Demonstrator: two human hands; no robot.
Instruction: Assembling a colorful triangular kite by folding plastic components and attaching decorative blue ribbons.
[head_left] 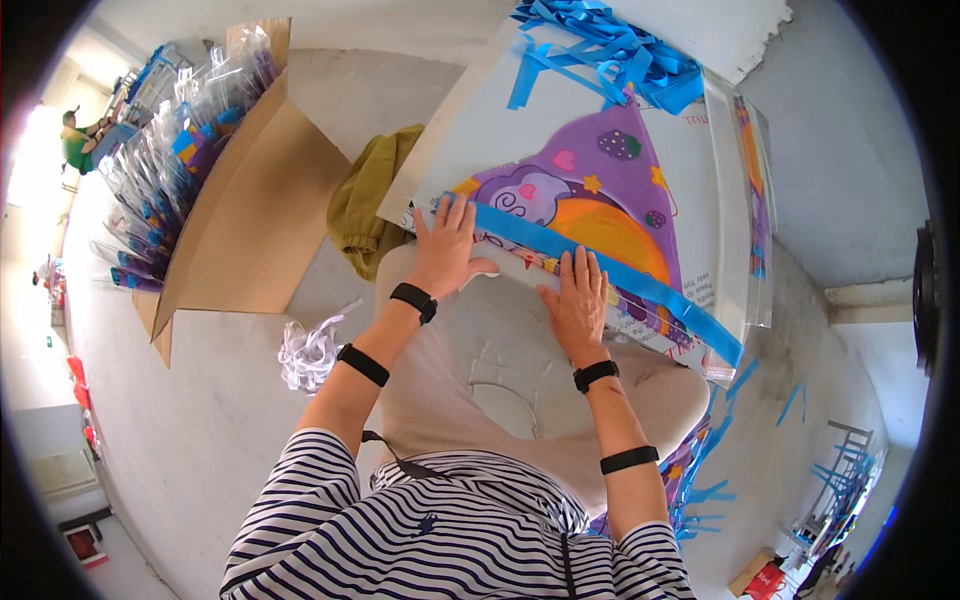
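Note:
A long blue ribbon strip point(515, 228) lies along the near edge of a purple and orange printed sheet point(610, 190), on a white board-like surface point(490, 90) before my knees. My left hand point(447, 248) rests flat near the strip's left end, fingers stretched out and thumb spread. Farther right along the same strip, my right hand point(578, 302) lies with its fingers extended over the edge. Neither hand is closed around anything. The ribbon runs on past my right hand to the surface's right corner. What lies directly beneath my fingers is hidden.
A heap of blue ribbon strips point(640, 50) sits at the far end. To the left stands a cardboard box point(250, 210) holding clear-wrapped packages point(150, 190). Olive cloth point(365, 200) and a white ribbon bundle point(308, 355) lie nearer. A person point(80, 140) is far left.

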